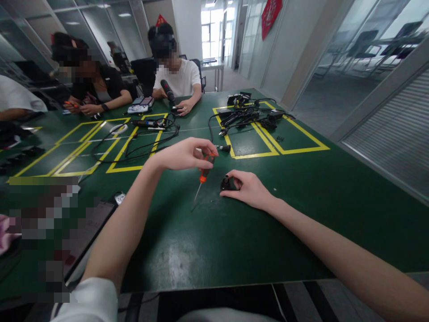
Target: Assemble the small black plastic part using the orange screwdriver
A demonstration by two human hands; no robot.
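A screwdriver (203,175) with an orange and dark handle is in my left hand (187,154), its shaft slanting down to the left with the tip near the table top. My right hand (248,188) grips a small black part (225,183) between thumb and fingers, low over the green table (208,250). The screwdriver is to the left of this part, apart from it. Tiny bits, too small to name, lie on the table just below and left of the black part.
Beyond my hands lies a black piece with a metal end (224,148). Tangled black cables and adapters (246,114) are within yellow tape at the back right. More cable (134,154) loops at the left. People sit across the table.
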